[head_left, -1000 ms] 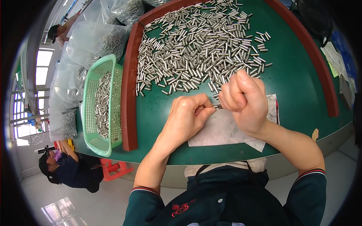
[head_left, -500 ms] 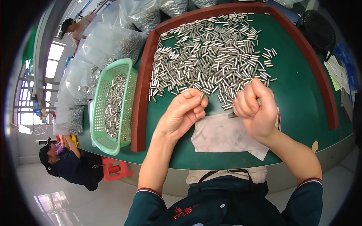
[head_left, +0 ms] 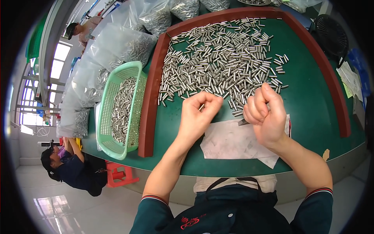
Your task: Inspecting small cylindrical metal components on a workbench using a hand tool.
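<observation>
My left hand (head_left: 198, 117) is closed at the near edge of a heap of short steel pins (head_left: 218, 58), its thumb and forefinger pressed together. A metallic glint shows within its curled fingers, looking like one of the pins; most of it is hidden. To the right, my right hand (head_left: 267, 115) makes a fist above a stained white cloth (head_left: 230, 142). From the lower side of that fist pokes the end of a dark grey bar-like piece (head_left: 243, 122); the rest is covered by my fingers. The pins lie loose on a green tabletop (head_left: 307, 101).
A dark red raised border (head_left: 150, 117) frames the work area. Left of it stands a light green basket (head_left: 102, 132) part-filled with pins. Clear bags of pins (head_left: 132, 43) line the table's left and back. A black fan (head_left: 331, 35) stands at right. Two people are at the left.
My left hand has turned over and shifted right and slightly up, its fingers curling in and hiding the piece at the fingertips. My right hand stays nearly still. The view has tilted slightly.
</observation>
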`<state>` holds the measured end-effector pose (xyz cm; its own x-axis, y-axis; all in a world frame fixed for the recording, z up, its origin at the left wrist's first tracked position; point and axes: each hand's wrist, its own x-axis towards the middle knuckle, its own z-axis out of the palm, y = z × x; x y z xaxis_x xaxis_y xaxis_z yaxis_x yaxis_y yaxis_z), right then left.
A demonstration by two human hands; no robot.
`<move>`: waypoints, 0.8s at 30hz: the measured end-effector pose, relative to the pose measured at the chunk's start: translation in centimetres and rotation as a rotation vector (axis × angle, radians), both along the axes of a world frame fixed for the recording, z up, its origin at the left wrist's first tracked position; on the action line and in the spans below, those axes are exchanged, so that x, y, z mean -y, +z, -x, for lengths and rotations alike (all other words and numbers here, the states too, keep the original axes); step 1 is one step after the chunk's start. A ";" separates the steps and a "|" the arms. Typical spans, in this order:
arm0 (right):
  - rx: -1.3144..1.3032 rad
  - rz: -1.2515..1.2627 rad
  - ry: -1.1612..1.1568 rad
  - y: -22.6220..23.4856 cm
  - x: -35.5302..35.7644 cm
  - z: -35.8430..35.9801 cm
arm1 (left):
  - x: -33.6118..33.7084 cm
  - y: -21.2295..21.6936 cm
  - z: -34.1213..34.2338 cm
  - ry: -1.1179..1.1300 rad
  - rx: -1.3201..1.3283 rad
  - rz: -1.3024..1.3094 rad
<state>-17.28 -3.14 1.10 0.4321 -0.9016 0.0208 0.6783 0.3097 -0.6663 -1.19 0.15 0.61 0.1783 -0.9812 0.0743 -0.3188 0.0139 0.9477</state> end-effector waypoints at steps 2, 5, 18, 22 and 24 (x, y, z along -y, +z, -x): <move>0.010 0.000 0.000 0.0 0.0 0.0 | 0.0 0.1 0.8 0.022 0.319 -0.019; -0.020 0.003 -0.028 0.0 0.0 0.0 | 0.1 0.0 1.7 -0.006 0.606 0.095; -0.014 -0.001 0.010 -0.2 0.1 0.2 | -0.1 0.9 -0.9 -0.184 -0.653 -0.373; -0.022 -0.003 -0.001 0.0 0.1 0.1 | -0.1 0.0 -1.6 -0.228 -0.869 -0.385; -0.023 -0.003 -0.001 0.1 0.1 0.1 | -0.1 -0.1 -1.7 -0.247 -0.861 -0.380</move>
